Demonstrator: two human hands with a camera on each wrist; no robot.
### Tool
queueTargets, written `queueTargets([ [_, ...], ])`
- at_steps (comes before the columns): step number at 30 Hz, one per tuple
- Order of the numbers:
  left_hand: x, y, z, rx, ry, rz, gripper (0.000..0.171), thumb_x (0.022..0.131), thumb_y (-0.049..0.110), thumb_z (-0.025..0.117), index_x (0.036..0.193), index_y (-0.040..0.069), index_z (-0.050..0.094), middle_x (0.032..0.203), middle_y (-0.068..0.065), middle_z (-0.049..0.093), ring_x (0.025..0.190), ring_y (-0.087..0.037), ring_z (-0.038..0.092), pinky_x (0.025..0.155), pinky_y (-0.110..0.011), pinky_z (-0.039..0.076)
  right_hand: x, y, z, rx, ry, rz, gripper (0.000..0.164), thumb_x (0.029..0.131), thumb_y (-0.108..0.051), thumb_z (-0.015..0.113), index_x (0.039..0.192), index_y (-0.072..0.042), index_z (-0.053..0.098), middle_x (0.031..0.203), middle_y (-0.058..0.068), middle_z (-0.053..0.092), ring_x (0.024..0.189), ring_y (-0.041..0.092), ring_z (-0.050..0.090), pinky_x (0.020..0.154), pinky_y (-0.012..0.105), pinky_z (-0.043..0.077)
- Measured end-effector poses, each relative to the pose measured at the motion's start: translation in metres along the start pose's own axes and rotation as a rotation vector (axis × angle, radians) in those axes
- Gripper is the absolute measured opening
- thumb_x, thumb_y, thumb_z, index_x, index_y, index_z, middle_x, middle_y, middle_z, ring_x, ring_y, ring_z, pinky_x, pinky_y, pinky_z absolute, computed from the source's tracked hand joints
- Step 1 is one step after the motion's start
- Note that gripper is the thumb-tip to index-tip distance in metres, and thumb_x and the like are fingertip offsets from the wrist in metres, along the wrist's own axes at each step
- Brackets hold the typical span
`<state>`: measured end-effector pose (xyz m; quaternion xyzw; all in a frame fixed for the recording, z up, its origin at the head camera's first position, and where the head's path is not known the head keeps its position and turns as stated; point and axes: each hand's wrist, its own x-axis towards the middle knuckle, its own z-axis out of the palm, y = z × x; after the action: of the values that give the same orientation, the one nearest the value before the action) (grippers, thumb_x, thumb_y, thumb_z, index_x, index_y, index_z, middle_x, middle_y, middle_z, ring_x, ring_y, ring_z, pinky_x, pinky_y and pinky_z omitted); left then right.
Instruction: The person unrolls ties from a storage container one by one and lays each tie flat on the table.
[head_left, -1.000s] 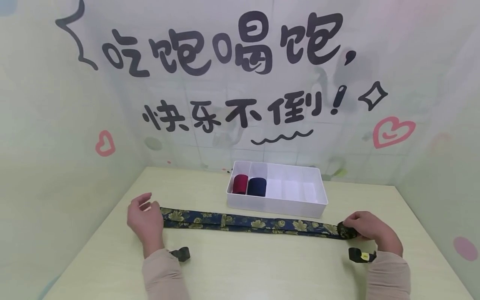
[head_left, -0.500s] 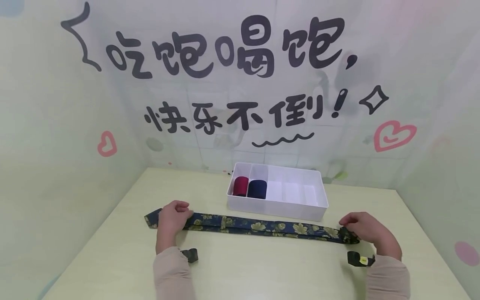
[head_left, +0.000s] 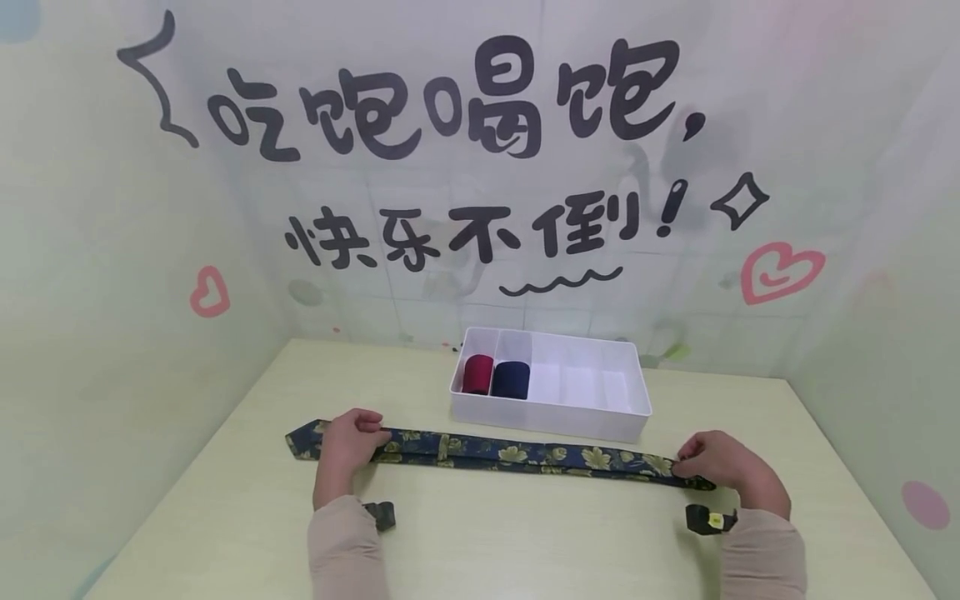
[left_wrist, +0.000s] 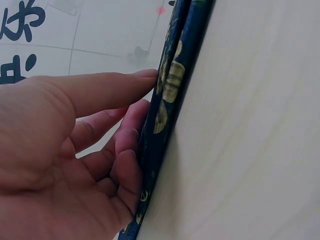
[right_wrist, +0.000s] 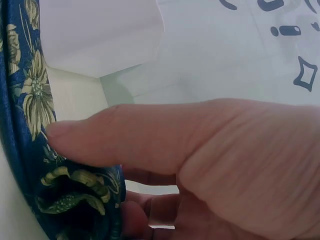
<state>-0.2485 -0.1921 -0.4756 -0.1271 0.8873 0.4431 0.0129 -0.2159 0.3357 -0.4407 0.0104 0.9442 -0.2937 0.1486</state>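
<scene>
A dark blue necktie (head_left: 480, 452) with gold flowers lies stretched across the table, its keeper loop facing up. My left hand (head_left: 347, 450) is near its pointed wide end (head_left: 303, 439), which sticks out to the left. In the left wrist view, the thumb (left_wrist: 120, 90) touches the tie's edge and the other fingers curl against it. At the opposite end, my right hand (head_left: 723, 467) holds the narrow end. There the right wrist view shows a small coil (right_wrist: 75, 200) of tie, with the thumb in front and fingers curled behind it.
Behind the tie stands a white divided box (head_left: 547, 417). A rolled red tie (head_left: 477, 374) and a rolled navy tie (head_left: 512, 380) sit in its left compartments. Printed cloth walls (head_left: 150, 250) enclose the table (head_left: 525, 542) at back and sides.
My left hand has moved right from the tie's left tip, uncovering the pointed end, and then stayed there. The right hand remains at the coil, its thumb now further forward over the tie.
</scene>
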Motion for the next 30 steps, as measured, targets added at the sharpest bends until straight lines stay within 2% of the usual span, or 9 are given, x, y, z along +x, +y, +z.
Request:
queueTargets([
  [7, 0.000, -0.001, 0.000, -0.004, -0.019, 0.007, 0.034, 0.094, 0.011, 0.071, 0.125, -0.001, 0.063, 0.120, -0.023, 0.066, 0.109, -0.038, 0.063, 0.090, -0.050, 0.050, -0.004, 0.007, -0.008, -0.001, 0.004, 0.008, 0.024, 0.089, -0.012, 0.065, 0.107, 0.003, 0.065, 0.098, 0.012, 0.067, 0.087, 0.022, 0.057, 0.072, 0.034, 0.045],
  [14, -0.001, 0.000, -0.001, -0.017, -0.033, 0.004, 0.035, 0.095, 0.012, 0.070, 0.127, 0.000, 0.062, 0.122, -0.023, 0.065, 0.111, -0.039, 0.062, 0.090, -0.049, 0.049, -0.010, 0.023, -0.018, -0.026, 0.032, -0.019, 0.029, 0.090, -0.004, 0.056, 0.115, 0.008, 0.065, 0.109, 0.022, 0.068, 0.099, 0.031, 0.062, 0.087, 0.053, 0.052],
  [17, -0.002, -0.001, -0.002, -0.018, -0.040, -0.008, 0.035, 0.095, 0.012, 0.070, 0.127, 0.000, 0.062, 0.122, -0.022, 0.065, 0.110, -0.038, 0.062, 0.090, -0.049, 0.050, -0.013, 0.027, -0.021, -0.024, 0.043, -0.022, 0.032, 0.090, -0.001, 0.052, 0.118, 0.010, 0.065, 0.113, 0.026, 0.067, 0.104, 0.037, 0.063, 0.088, 0.054, 0.052],
  [20, -0.003, -0.003, -0.001, -0.013, -0.042, -0.014, 0.035, 0.095, 0.013, 0.071, 0.127, 0.000, 0.063, 0.121, -0.022, 0.065, 0.109, -0.037, 0.063, 0.089, -0.048, 0.050, -0.014, 0.030, -0.021, -0.010, 0.038, 0.007, 0.035, 0.090, 0.000, 0.049, 0.120, 0.009, 0.066, 0.116, 0.028, 0.066, 0.099, 0.035, 0.061, 0.083, 0.048, 0.052],
  [24, 0.000, -0.004, -0.001, -0.012, -0.042, 0.000, 0.035, 0.095, 0.013, 0.071, 0.127, 0.001, 0.063, 0.121, -0.022, 0.065, 0.108, -0.036, 0.064, 0.089, -0.047, 0.050, -0.014, 0.031, -0.019, 0.023, 0.023, 0.056, 0.032, 0.096, -0.008, 0.053, 0.119, 0.008, 0.068, 0.117, 0.028, 0.067, 0.089, 0.024, 0.060, 0.073, 0.036, 0.050],
  [27, 0.001, -0.004, -0.001, -0.020, -0.041, 0.008, 0.035, 0.095, 0.013, 0.071, 0.127, 0.001, 0.062, 0.121, -0.022, 0.065, 0.108, -0.037, 0.063, 0.089, -0.048, 0.050, -0.012, 0.033, -0.016, 0.057, 0.036, 0.074, 0.031, 0.097, -0.015, 0.060, 0.113, 0.009, 0.068, 0.110, 0.025, 0.069, 0.089, 0.022, 0.059, 0.069, 0.033, 0.050],
  [30, 0.002, -0.003, -0.001, -0.021, -0.038, 0.004, 0.035, 0.095, 0.013, 0.071, 0.126, 0.001, 0.063, 0.119, -0.022, 0.066, 0.108, -0.036, 0.063, 0.089, -0.047, 0.050, -0.010, 0.034, -0.012, 0.072, 0.054, 0.088, 0.026, 0.092, -0.016, 0.066, 0.105, 0.007, 0.066, 0.099, 0.018, 0.068, 0.090, 0.024, 0.058, 0.070, 0.032, 0.046],
])
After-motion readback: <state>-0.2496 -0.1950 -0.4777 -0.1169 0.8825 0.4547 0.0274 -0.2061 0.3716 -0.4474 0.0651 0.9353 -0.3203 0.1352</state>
